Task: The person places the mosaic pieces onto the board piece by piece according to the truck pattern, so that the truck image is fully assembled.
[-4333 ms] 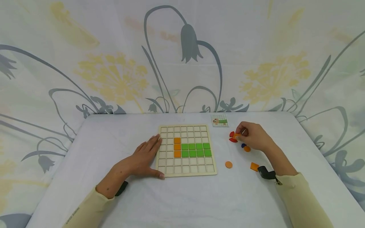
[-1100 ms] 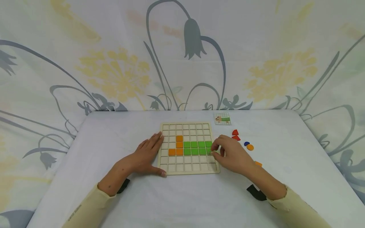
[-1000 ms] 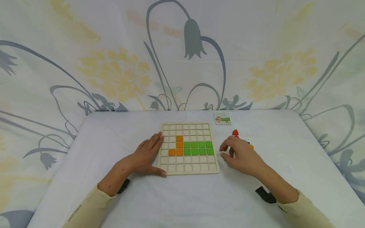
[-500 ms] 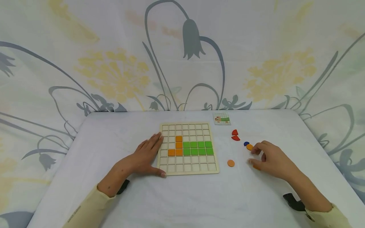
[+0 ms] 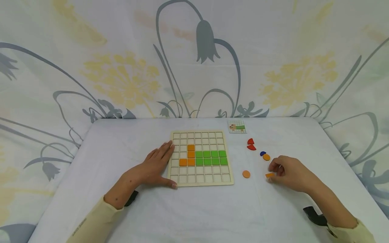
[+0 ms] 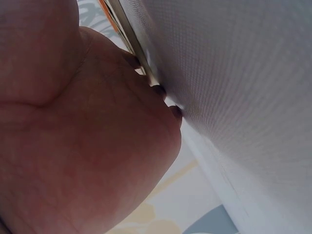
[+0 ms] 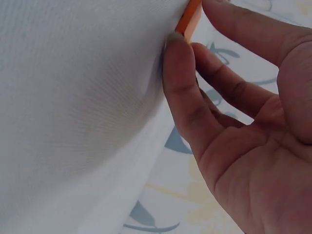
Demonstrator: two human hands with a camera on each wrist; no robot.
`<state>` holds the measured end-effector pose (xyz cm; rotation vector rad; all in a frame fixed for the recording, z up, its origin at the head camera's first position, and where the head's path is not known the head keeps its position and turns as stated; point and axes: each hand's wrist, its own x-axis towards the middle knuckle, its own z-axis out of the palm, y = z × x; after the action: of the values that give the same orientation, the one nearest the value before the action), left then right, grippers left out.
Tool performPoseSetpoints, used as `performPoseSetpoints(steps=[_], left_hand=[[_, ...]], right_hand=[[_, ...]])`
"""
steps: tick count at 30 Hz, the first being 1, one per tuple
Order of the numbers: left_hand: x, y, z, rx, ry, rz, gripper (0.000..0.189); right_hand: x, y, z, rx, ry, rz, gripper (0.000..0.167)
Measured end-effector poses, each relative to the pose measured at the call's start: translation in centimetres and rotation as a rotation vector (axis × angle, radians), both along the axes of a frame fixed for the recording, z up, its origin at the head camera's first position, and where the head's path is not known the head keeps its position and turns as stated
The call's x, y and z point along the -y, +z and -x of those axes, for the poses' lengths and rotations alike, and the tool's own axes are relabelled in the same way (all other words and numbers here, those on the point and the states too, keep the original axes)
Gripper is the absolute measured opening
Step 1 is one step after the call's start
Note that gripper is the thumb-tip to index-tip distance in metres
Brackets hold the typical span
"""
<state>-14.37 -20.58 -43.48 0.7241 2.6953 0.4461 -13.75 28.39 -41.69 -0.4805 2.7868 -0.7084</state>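
A pale wooden grid board [image 5: 200, 173] lies on the table, with two rows of green square tiles [image 5: 211, 157] and several orange square tiles [image 5: 190, 154] in its cells. My left hand [image 5: 154, 165] rests with fingers extended along the board's left edge; in the left wrist view its fingertips meet the board's side. To the right, my right hand [image 5: 288, 173] pinches a loose orange square tile [image 5: 269, 175], tilted at the table surface. The right wrist view shows that tile's edge between thumb and fingers.
An orange disc [image 5: 246, 174] lies between board and right hand. Beyond it are a dark blue piece [image 5: 262, 153] beside another orange disc [image 5: 266, 157], and two red wedge pieces [image 5: 251, 147]. A small picture card [image 5: 237, 127] lies behind the board's right corner.
An orange square tile now sits in the board, left of the lowest orange one. My right hand has moved from the board rightward and taken hold of another orange tile. The left hand stays put.
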Motion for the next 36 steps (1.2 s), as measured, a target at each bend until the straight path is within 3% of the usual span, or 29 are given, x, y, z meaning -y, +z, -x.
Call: performPoseSetpoints(steps=[5, 21, 25, 36], left_hand=[[0.0, 0.0, 0.1, -0.004, 0.0, 0.0, 0.139], [-0.1, 0.0, 0.2, -0.009, -0.003, 0.004, 0.139], [-0.1, 0.0, 0.2, -0.01, 0.0, 0.012, 0.14], [-0.1, -0.2, 0.2, -0.001, 0.01, 0.013, 0.14]], right_hand=[[-0.2, 0.0, -0.2, 0.028, 0.032, 0.029, 0.032], [1.1, 0.1, -0.1, -0.002, 0.07, 0.088, 0.025], [2.5, 0.5, 0.1, -0.036, 0.089, 0.144, 0.025], [9.7, 0.5, 1.3, -0.016, 0.131, 0.276, 0.018]])
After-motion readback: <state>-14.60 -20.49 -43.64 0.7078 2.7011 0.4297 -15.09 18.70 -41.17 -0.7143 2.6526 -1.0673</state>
